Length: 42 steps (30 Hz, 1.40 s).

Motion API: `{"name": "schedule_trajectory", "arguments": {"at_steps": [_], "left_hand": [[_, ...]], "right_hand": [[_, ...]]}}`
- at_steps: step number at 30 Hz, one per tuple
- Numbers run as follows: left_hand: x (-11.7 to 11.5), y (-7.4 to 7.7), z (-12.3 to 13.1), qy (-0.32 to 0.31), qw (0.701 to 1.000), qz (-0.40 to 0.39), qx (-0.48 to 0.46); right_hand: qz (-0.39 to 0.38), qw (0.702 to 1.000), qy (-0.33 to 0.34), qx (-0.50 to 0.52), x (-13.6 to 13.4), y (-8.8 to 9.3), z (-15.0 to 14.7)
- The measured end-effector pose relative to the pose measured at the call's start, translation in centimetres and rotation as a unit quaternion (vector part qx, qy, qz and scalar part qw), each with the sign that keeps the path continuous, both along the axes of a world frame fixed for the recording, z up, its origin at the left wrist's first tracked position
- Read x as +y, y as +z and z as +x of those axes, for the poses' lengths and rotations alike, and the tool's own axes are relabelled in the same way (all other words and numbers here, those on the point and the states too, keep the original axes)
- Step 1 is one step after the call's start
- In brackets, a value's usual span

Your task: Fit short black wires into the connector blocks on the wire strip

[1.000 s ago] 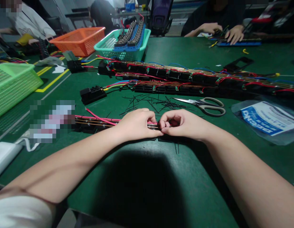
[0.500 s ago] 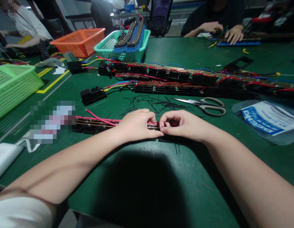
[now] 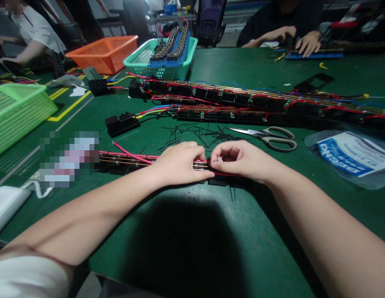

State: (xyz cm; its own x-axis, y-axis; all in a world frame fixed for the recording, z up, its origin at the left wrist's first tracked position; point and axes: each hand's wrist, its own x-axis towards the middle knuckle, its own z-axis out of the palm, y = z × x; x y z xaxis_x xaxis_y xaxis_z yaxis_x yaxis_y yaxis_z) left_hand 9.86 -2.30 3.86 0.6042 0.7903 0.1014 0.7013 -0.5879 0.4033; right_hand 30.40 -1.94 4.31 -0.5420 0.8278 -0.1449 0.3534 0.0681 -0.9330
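Note:
A black rail [image 3: 125,162] with copper-coloured rods and red wires lies crosswise on the green table in front of me. My left hand [image 3: 182,162] is closed around its middle, thumb along the near side and fingers over the far side. Just to the right, my right hand [image 3: 234,159] pinches over the same rail, thumb against forefinger; what lies between the fingertips is too small to make out. Thin black cable ties [image 3: 221,135] are scattered behind my hands. Two thin black ends [image 3: 232,193] stick out below the rail, near my right hand.
Scissors [image 3: 268,138] and a labelled plastic bag [image 3: 350,155] lie at the right. Longer wired rails [image 3: 236,92] stretch across behind. Green [image 3: 18,116], orange [image 3: 102,54] and teal [image 3: 161,73] baskets stand left and back. A co-worker's hands [image 3: 307,43] work across the table.
My right hand has lifted slightly up and away from my left thumb, showing more of the rail between them. My left hand has stayed in place.

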Motion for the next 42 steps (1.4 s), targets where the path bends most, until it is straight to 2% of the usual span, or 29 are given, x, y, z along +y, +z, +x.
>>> {"name": "schedule_trajectory", "arguments": {"at_steps": [10,21,32,42], "left_hand": [[0.00,-0.01,-0.08,-0.005,1.000,0.006,0.011],[-0.01,0.24,-0.19,-0.023,1.000,0.001,0.012],[-0.16,0.05,-0.15,-0.011,1.000,0.024,0.015],[-0.12,0.03,-0.17,-0.008,0.999,0.030,0.017]], "right_hand": [[0.018,0.999,0.028,-0.023,-0.03,-0.12,-0.01],[0.006,1.000,0.019,0.001,0.05,-0.18,0.03],[0.016,0.999,0.023,-0.015,0.01,0.12,0.03],[0.049,0.996,0.055,-0.046,0.01,0.06,0.04]]}}
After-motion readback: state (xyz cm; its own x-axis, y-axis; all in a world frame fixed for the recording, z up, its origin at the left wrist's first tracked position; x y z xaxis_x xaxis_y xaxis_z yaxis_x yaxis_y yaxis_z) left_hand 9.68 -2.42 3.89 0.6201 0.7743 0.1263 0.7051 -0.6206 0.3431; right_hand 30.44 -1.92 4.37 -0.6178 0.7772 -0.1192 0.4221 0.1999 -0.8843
